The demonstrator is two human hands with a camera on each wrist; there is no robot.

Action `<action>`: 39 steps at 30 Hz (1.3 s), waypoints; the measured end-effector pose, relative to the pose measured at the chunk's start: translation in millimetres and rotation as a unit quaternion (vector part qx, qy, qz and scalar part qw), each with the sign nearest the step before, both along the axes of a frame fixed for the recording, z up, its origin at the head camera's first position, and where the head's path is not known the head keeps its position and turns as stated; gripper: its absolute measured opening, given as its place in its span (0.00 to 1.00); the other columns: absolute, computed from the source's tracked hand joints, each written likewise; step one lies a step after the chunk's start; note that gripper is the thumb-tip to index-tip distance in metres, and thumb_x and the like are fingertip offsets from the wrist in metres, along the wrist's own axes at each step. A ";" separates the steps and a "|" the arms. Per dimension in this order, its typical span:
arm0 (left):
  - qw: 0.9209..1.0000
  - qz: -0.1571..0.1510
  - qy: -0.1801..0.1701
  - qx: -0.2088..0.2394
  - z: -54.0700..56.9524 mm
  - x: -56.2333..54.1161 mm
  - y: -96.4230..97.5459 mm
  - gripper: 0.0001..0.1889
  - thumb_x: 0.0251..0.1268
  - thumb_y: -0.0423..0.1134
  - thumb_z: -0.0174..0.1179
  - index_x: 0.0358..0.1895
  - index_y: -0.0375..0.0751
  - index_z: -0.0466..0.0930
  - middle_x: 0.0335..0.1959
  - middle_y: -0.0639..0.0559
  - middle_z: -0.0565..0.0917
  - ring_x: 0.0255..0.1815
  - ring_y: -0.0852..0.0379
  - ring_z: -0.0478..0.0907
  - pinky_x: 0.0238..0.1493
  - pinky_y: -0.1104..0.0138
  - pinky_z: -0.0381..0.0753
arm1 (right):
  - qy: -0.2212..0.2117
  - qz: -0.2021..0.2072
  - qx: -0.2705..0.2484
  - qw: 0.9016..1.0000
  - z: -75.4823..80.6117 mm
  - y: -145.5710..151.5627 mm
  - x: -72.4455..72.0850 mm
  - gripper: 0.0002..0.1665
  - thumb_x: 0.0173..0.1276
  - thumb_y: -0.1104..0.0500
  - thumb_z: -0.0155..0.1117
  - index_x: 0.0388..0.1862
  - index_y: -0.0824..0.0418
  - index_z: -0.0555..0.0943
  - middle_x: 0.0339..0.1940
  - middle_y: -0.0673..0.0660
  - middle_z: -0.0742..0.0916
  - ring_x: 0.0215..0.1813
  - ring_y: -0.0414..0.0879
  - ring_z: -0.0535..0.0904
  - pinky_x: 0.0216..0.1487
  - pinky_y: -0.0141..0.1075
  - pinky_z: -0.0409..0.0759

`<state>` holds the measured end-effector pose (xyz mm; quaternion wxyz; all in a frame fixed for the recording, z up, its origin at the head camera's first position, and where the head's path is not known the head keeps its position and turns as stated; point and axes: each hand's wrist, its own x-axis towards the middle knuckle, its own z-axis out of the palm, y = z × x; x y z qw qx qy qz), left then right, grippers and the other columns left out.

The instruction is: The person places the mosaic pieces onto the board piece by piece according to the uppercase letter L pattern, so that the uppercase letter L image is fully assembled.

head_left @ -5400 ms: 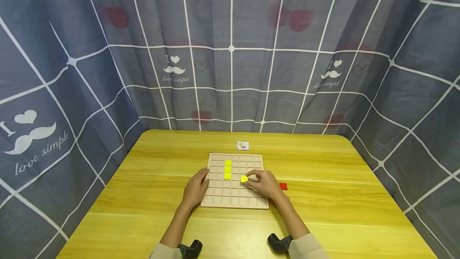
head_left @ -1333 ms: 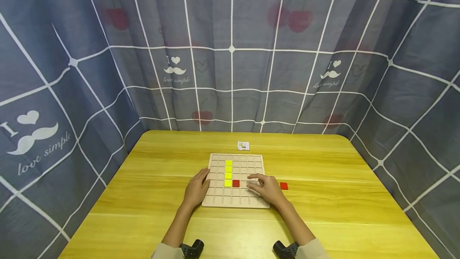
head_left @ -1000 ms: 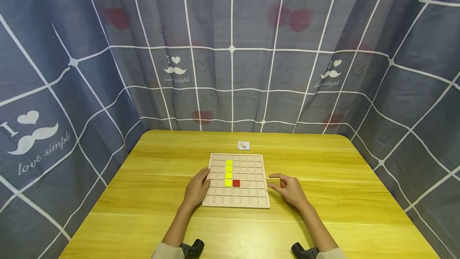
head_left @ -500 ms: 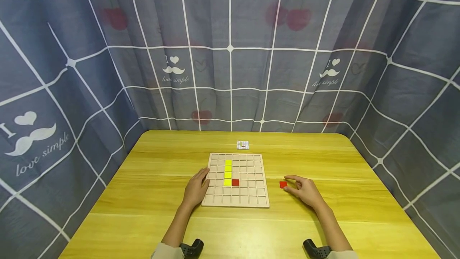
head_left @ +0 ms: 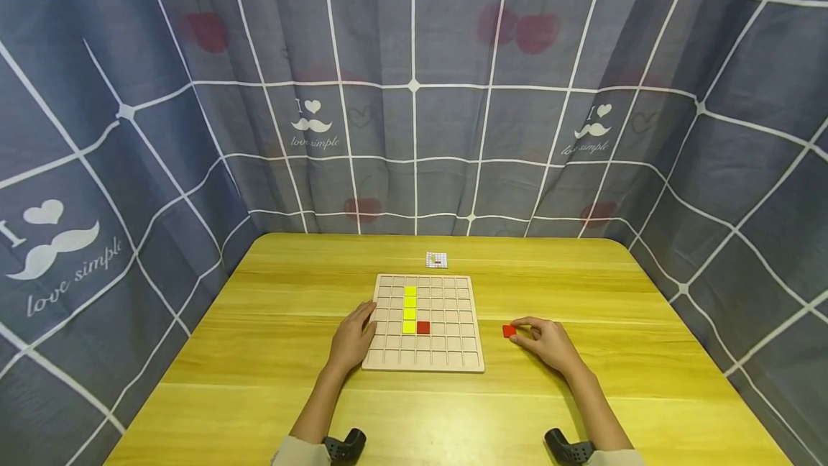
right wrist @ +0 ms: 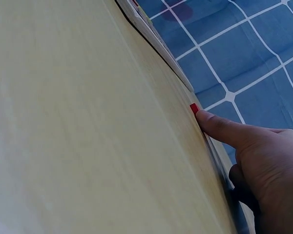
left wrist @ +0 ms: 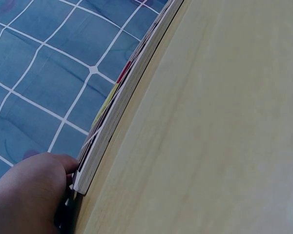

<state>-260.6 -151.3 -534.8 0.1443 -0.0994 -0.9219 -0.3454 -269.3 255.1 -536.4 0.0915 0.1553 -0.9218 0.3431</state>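
A pale wooden grid board [head_left: 456, 362] lies on the table. In one of its columns sit several yellow square tiles [head_left: 410, 313], and a red tile [head_left: 423, 328] lies in the cell right of the lowest yellow one. My left hand [head_left: 352, 338] rests along the board's left edge, fingers fairly straight and thumb touching the rim. Right of the board, my right hand [head_left: 548, 344] pinches a second red tile [head_left: 509, 331] between thumb and index finger. In the right wrist view the thumb presses against this red tile [right wrist: 194, 108]; the other fingers are mostly hidden there.
A small printed grid card [head_left: 436, 260] lies on the table [head_left: 291, 279] behind the board. A blue checked curtain [head_left: 414, 128] hangs around the back and sides of the table. Black wrist devices [head_left: 346, 446] sit at both wrists.
Several seconds ago my right hand held a yellow tile over the board. Since then a yellow and a red tile lie in cells, and the hand moved right and pinched the loose red tile.
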 end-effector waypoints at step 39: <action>1.000 0.000 0.001 0.002 -0.4 0.3 -0.3 0.22 0.67 0.37 0.53 0.63 0.36 0.69 0.64 0.43 0.69 0.66 0.43 0.61 0.63 0.46 0.61 | 0.111 0.103 -0.050 0.987 2.2 -93.6 -11.2 0.15 0.55 0.48 0.70 0.41 0.50 0.82 0.09 0.38 0.60 0.14 0.29 0.48 0.14 0.24 0.50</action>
